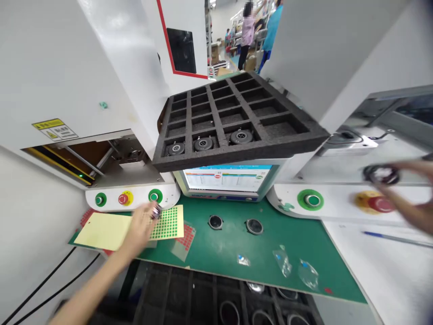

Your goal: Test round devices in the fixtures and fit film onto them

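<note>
My left hand (141,227) reaches over the yellow sheet of green dot stickers (168,222) and pinches a small shiny round part (156,211) at its fingertips. Out at the right edge, my right hand (411,174) is blurred and grips a dark ring-shaped part (381,174) above the right machine's ledge. Two round black parts (215,221) (254,226) lie on the green mat (237,246) between my hands.
A black foam tray (237,122) with three round parts rests tilted over a monitor (227,179). Machines with green and red buttons flank it. Small plastic bags (283,261) lie on the mat. Another foam tray (216,302) sits below. A pen (395,238) lies right. People stand far behind.
</note>
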The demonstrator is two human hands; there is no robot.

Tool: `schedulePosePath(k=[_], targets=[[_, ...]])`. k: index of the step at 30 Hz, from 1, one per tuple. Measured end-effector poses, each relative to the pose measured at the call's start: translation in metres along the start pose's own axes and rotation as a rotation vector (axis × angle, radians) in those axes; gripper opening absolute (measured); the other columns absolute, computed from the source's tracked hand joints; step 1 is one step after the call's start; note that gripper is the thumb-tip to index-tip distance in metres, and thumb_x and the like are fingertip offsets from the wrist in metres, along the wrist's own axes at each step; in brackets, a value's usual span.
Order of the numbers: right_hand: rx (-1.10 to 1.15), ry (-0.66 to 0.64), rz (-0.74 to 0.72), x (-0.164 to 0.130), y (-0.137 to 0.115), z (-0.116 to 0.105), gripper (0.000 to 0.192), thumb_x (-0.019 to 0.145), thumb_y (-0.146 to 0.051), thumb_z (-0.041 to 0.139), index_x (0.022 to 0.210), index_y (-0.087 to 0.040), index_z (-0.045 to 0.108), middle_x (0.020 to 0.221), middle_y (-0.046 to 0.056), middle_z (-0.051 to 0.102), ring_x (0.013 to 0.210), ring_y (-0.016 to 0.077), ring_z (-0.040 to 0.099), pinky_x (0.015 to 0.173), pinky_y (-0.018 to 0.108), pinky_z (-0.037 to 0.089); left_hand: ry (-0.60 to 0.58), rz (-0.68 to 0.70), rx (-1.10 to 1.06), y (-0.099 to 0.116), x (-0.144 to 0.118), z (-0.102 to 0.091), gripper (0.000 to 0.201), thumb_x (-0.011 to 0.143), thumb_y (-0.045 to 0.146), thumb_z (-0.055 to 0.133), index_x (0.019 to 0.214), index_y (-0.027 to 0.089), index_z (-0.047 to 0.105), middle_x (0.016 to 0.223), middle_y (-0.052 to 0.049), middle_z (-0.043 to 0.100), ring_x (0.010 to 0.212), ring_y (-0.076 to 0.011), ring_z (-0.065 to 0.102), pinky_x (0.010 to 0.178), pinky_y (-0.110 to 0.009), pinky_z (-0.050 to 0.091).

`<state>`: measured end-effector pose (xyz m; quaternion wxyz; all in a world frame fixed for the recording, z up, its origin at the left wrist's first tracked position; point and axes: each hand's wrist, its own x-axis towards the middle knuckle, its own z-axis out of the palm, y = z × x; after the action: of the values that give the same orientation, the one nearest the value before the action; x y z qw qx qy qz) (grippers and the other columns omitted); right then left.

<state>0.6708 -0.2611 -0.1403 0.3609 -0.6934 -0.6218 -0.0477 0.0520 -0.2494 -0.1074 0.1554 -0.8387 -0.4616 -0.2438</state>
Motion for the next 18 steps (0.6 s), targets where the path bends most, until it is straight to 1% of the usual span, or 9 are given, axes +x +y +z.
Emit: schedulePosePath(k=[2, 3, 5, 6, 8, 9, 12, 15, 18], targets=[[0.095, -0.132, -0.057, -0.056, -0.022, 0.01, 0.082, 0.079, -0.09, 0.036, 0.115, -0.019, 0.058, 0.106, 0.022, 0.066, 0.103, 0.0322, 0.065, 0.087, 0.05, 0.05, -0.153, 0.084, -0.088, 0.04, -0.034, 0.021, 0.031, 0.1, 0.026, 0.042, 0.124, 0.022, 0.06, 0.112, -0.009, 0.069, 0.105, -0.0211, 0.067, 0.091, -0.034, 0.058], [0.13, -0.196, -0.073, -0.079, -0.034, 0.016, 0.079, 0.082, -0.088, 0.035, 0.113, -0.019, 0.059, 0.105, 0.02, 0.067, 0.098, 0.0291, 0.066, 0.084, 0.047, 0.053, -0.209, 0.106, -0.128, 0.056, -0.044, 0.03, 0.033, 0.098, 0.022, 0.043, 0.127, 0.023, 0.06, 0.113, -0.009, 0.069, 0.105, -0.0204, 0.067, 0.091, -0.033, 0.058], [0.151, -0.279, -0.079, -0.109, -0.056, 0.024, 0.068, 0.092, -0.076, 0.036, 0.111, -0.016, 0.06, 0.105, 0.016, 0.067, 0.095, 0.0252, 0.066, 0.084, 0.045, 0.055, -0.243, 0.161, -0.198, 0.075, -0.055, 0.04, 0.038, 0.096, 0.017, 0.042, 0.129, 0.023, 0.06, 0.112, -0.009, 0.07, 0.103, -0.0213, 0.069, 0.089, -0.034, 0.06], [0.142, -0.308, -0.073, -0.117, -0.066, 0.025, 0.057, 0.096, -0.066, 0.043, 0.112, -0.014, 0.06, 0.105, 0.012, 0.066, 0.094, 0.0224, 0.066, 0.084, 0.044, 0.055, -0.232, 0.186, -0.23, 0.077, -0.058, 0.042, 0.039, 0.095, 0.017, 0.041, 0.129, 0.022, 0.06, 0.112, -0.01, 0.071, 0.101, -0.0223, 0.07, 0.087, -0.036, 0.061], [0.103, -0.364, -0.057, -0.12, -0.083, 0.019, 0.037, 0.099, -0.047, 0.055, 0.113, -0.015, 0.062, 0.105, 0.007, 0.065, 0.092, 0.018, 0.065, 0.083, 0.038, 0.056, -0.192, 0.23, -0.297, 0.068, -0.057, 0.049, 0.04, 0.094, 0.019, 0.04, 0.127, 0.021, 0.062, 0.114, -0.012, 0.071, 0.101, -0.0262, 0.071, 0.084, -0.041, 0.063], [0.08, -0.38, -0.046, -0.116, -0.089, 0.014, 0.032, 0.098, -0.042, 0.058, 0.114, -0.014, 0.062, 0.106, 0.007, 0.065, 0.092, 0.0175, 0.065, 0.083, 0.037, 0.057, -0.181, 0.191, -0.316, 0.058, -0.054, 0.059, 0.04, 0.094, 0.023, 0.042, 0.127, 0.025, 0.064, 0.12, -0.011, 0.069, 0.106, -0.0271, 0.07, 0.086, -0.042, 0.062], [0.026, -0.401, -0.045, -0.093, -0.106, 0.003, 0.03, 0.097, -0.037, 0.061, 0.117, -0.014, 0.062, 0.114, 0.008, 0.064, 0.098, 0.019, 0.065, 0.086, 0.039, 0.057, -0.196, 0.102, -0.388, 0.038, -0.027, 0.11, 0.035, 0.09, 0.038, 0.046, 0.112, 0.031, 0.071, 0.118, -0.007, 0.07, 0.108, -0.0304, 0.07, 0.088, -0.047, 0.062], [0.005, -0.366, -0.063, -0.072, -0.13, 0.004, 0.035, 0.096, -0.037, 0.062, 0.124, -0.016, 0.059, 0.126, 0.01, 0.059, 0.109, 0.0225, 0.062, 0.092, 0.043, 0.055, -0.206, 0.08, -0.463, 0.053, 0.01, 0.15, 0.044, 0.088, 0.044, 0.043, 0.116, 0.024, 0.07, 0.118, -0.01, 0.07, 0.11, -0.0315, 0.069, 0.091, -0.048, 0.061], [0.003, -0.334, -0.064, -0.066, -0.152, 0.005, 0.037, 0.097, -0.037, 0.061, 0.127, -0.016, 0.058, 0.126, 0.01, 0.059, 0.108, 0.0227, 0.062, 0.091, 0.043, 0.055, -0.271, 0.115, -0.464, 0.079, 0.042, 0.149, 0.046, 0.084, 0.039, 0.043, 0.114, 0.019, 0.071, 0.109, -0.013, 0.073, 0.105, -0.0327, 0.07, 0.094, -0.048, 0.059]])
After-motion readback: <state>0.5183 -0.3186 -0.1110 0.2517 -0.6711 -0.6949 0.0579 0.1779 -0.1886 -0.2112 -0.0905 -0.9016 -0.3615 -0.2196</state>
